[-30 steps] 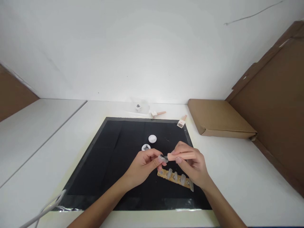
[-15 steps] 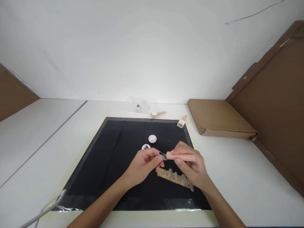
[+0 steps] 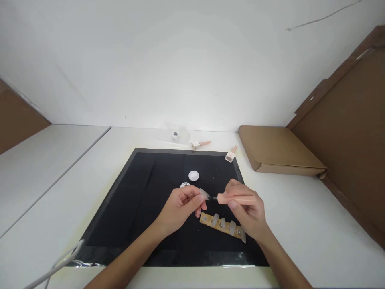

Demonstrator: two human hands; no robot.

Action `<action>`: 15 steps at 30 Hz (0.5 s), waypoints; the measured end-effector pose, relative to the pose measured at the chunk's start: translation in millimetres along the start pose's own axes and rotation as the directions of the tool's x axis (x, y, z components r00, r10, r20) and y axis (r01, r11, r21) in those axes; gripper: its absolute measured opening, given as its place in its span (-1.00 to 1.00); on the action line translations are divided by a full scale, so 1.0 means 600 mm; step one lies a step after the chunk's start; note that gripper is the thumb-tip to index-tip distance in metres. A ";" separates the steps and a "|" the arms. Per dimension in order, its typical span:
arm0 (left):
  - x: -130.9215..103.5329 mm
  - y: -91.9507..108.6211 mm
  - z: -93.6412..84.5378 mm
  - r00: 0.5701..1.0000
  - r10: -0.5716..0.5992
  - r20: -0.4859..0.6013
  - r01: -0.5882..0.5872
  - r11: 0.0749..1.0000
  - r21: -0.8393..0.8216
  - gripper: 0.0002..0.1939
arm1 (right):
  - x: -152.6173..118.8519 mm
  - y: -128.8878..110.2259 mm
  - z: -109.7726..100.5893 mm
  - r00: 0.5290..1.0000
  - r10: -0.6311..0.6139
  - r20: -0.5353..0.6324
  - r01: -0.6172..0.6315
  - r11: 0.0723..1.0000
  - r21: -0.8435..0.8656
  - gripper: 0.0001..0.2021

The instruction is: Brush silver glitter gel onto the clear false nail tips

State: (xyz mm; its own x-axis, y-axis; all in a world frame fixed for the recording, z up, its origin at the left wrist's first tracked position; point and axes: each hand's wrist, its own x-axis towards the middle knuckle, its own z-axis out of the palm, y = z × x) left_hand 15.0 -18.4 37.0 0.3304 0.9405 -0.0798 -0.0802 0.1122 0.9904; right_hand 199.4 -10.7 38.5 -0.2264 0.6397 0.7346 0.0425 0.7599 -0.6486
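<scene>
Between the thumb and fingers of my left hand is a translucent false nail, tilted up. My right hand grips the pink handle of a nail polish brush. The brush's dark tip is at the lower end of the nail and looks to be touching it. Below my hands, a yellow nail stand lies on the black mat with several clear false nails mounted along it. My right hand partly overhangs its right end.
Two small white dishes lie beyond my hands; the nearer dish holds dark marks, and the farther dish is plain white. Polish bottles with pink caps lie at the back. A cardboard box rests at right, a white cable at front left.
My right hand has drawn the brush slightly to the right, so its tip has moved from over the nail to the nail's lower end. My left hand still holds the nail.
</scene>
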 end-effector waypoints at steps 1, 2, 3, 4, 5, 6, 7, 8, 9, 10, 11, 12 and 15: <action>0.000 0.000 0.001 1.000 -0.009 0.009 0.009 1.000 0.002 -0.67 | -0.001 0.001 0.000 1.000 -0.003 0.007 0.003 1.000 -0.009 -0.80; 0.000 0.001 0.002 1.000 -0.018 0.016 0.018 1.000 0.003 -0.66 | -0.002 0.001 -0.001 1.000 0.000 0.027 0.001 1.000 -0.020 -0.78; 0.000 0.001 0.004 1.000 -0.024 0.020 0.024 1.000 0.003 -0.66 | -0.002 0.001 -0.001 0.999 0.007 0.054 -0.005 1.000 -0.029 -0.76; 0.000 0.001 0.005 0.999 -0.027 0.019 0.027 1.000 0.001 -0.66 | -0.001 0.001 -0.001 0.997 0.016 0.080 -0.013 0.999 -0.035 -0.75; 0.000 0.002 0.006 1.000 -0.027 0.016 0.027 1.000 -0.001 -0.67 | 0.000 0.000 -0.002 0.995 0.026 0.097 -0.022 0.999 -0.036 -0.74; 0.000 0.002 0.007 1.000 -0.025 0.011 0.025 1.000 -0.004 -0.67 | 0.002 -0.001 -0.002 0.994 0.032 0.107 -0.028 0.999 -0.036 -0.75; 0.000 0.002 0.008 1.000 -0.023 0.007 0.023 1.000 -0.008 -0.67 | 0.004 -0.003 -0.002 0.994 0.029 0.109 -0.026 0.999 -0.034 -0.76; 0.000 0.002 0.008 1.000 -0.022 0.003 0.022 1.000 -0.012 -0.68 | 0.006 -0.004 -0.002 0.994 0.024 0.109 -0.020 0.999 -0.033 -0.76; 0.000 0.002 0.008 1.000 -0.022 0.000 0.022 1.000 -0.017 -0.68 | 0.007 -0.005 -0.002 0.994 0.018 0.111 -0.014 0.999 -0.033 -0.77; -0.001 0.002 0.008 1.000 -0.023 0.000 0.023 0.999 -0.022 -0.68 | 0.008 -0.005 -0.002 0.993 0.012 0.115 -0.008 0.999 -0.034 -0.77; -0.001 0.003 0.007 1.000 -0.024 0.002 0.024 0.999 -0.024 -0.68 | 0.009 -0.005 -0.002 0.993 0.003 0.120 0.001 0.999 -0.034 -0.77; -0.001 0.003 0.007 1.000 -0.025 0.004 0.026 0.999 -0.025 -0.68 | 0.009 -0.005 -0.002 0.993 -0.002 0.122 0.005 1.000 -0.029 -0.77; -0.002 0.004 0.006 0.999 -0.036 0.010 0.036 0.999 -0.018 -0.67 | 0.006 -0.003 -0.003 0.997 -0.009 0.074 0.008 1.000 0.014 -0.77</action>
State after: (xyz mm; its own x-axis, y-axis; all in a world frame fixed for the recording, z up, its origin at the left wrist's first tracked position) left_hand 17.4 -20.6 40.1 0.3425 0.9326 -0.1138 -0.0850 0.1514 0.9848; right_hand 200.6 -9.5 42.5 -0.2985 0.6227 0.7233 0.0273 0.7631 -0.6458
